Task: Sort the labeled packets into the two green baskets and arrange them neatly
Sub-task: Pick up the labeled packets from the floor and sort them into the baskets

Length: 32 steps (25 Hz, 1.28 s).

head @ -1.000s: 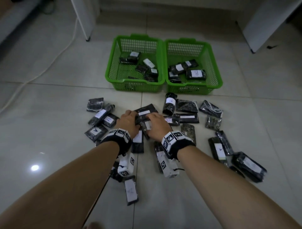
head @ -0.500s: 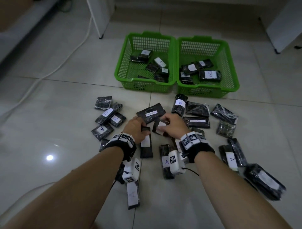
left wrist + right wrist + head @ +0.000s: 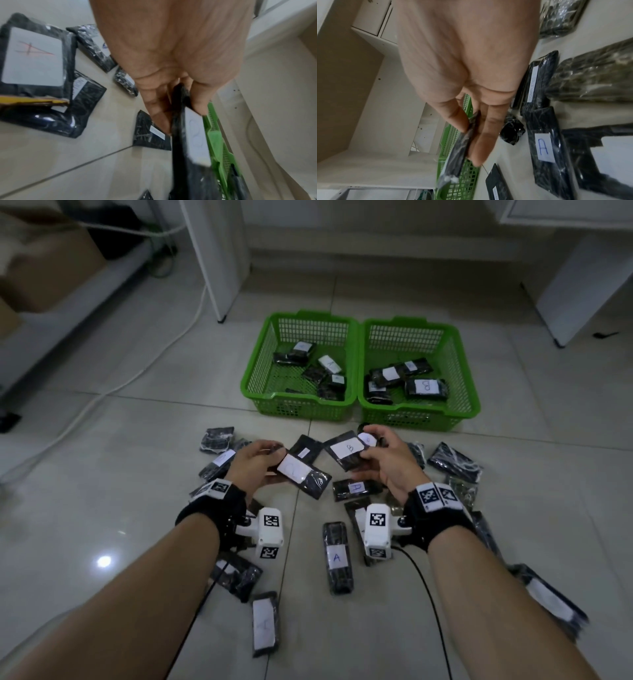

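A black packet (image 3: 303, 475) with a white label is held in the left hand (image 3: 253, 465), grip closed on it. A packet marked B (image 3: 346, 450) is pinched in the right hand (image 3: 387, 460). Both are held above the floor (image 3: 102, 474), near the two green baskets (image 3: 356, 405).

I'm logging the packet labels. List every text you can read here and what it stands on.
"B": packet in the right hand.
"B": packet in the right basket.
"A": floor packet below the right hand.
"A": floor packet between the forearms.
"A", red: large floor packet.
"COMPLETED": floor packet strip.
Left hand's packet: too faint. Left-basket labels: blurred.
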Available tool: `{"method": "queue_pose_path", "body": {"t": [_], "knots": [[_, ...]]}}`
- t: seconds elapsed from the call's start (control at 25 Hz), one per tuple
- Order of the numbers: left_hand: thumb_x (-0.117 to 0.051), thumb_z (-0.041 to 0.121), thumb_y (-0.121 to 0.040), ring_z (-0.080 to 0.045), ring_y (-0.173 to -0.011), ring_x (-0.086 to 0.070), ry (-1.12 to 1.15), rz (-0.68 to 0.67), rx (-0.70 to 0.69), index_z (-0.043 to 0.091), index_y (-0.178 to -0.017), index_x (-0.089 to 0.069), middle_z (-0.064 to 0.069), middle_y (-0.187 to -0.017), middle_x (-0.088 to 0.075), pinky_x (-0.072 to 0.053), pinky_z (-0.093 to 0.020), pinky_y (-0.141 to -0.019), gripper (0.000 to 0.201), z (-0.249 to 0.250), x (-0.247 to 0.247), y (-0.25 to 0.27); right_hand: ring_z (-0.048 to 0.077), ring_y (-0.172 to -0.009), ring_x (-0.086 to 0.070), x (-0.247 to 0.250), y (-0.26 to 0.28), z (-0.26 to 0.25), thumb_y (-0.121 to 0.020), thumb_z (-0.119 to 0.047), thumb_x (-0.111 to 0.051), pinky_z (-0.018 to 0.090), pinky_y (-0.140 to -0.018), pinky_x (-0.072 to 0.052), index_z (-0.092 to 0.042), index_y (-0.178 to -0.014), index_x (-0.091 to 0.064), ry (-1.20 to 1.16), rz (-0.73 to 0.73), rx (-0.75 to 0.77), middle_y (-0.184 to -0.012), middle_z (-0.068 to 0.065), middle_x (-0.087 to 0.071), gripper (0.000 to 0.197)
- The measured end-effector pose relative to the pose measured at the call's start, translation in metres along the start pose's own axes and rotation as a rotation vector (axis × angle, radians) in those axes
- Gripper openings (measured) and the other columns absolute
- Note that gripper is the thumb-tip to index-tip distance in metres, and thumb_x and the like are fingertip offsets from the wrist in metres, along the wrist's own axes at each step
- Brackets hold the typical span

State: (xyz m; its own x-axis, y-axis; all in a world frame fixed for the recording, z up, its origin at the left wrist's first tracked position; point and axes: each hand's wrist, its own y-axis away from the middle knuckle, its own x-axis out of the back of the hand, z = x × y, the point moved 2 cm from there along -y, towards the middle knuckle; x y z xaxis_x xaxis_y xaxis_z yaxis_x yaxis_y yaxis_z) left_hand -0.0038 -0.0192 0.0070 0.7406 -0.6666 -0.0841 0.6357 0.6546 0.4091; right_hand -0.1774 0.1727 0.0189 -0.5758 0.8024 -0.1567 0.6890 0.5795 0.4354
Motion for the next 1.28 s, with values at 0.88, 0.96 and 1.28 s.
{"method": "queue_pose_path", "body": {"t": [0.88, 0.96, 1.28], "knots": [[-0.061, 0.025, -0.096, -0.027, -0.111, -0.058, -0.944, 0.036, -0.66, 0.024, -0.132, -0.057, -0.006, -0.122, -0.062, -0.043, -0.036, -0.095, 0.037, 0.042, -0.226, -0.132, 0.018, -0.125, -0.054, 0.135, -0.114, -0.057, -0.104, -0.028, -0.049, 0.033, -0.124, -0.011, -0.021, -0.133, -0.065, 0.867, 0.533, 0.429, -0.133, -0.001, -0.066, 0.033], [-0.05, 0.034, -0.099, -0.026, -0.115, -0.051, -1.197, 0.073, -0.729, 0.029, -0.131, -0.057, 0.0, -0.118, -0.064, -0.032, -0.043, -0.101, 0.033, 0.029, -0.232, -0.136, 0.022, -0.129, -0.05, 0.139, -0.124, -0.042, -0.107, -0.036, -0.034, 0.041, -0.125, -0.002, -0.019, -0.128, -0.066, 1.064, 0.521, 0.452, -0.126, 0.004, -0.069, 0.042], [-0.033, 0.037, -0.102, -0.02, -0.133, -0.031, -1.371, -0.058, -0.658, 0.026, -0.11, -0.069, 0.006, -0.137, -0.051, -0.015, -0.048, -0.113, 0.039, 0.024, -0.227, -0.144, 0.029, -0.145, -0.032, 0.138, -0.134, -0.034, -0.101, -0.043, -0.015, 0.044, -0.124, -0.001, -0.014, -0.108, -0.075, 1.235, 0.553, 0.427, -0.151, 0.014, -0.046, 0.067]]}}
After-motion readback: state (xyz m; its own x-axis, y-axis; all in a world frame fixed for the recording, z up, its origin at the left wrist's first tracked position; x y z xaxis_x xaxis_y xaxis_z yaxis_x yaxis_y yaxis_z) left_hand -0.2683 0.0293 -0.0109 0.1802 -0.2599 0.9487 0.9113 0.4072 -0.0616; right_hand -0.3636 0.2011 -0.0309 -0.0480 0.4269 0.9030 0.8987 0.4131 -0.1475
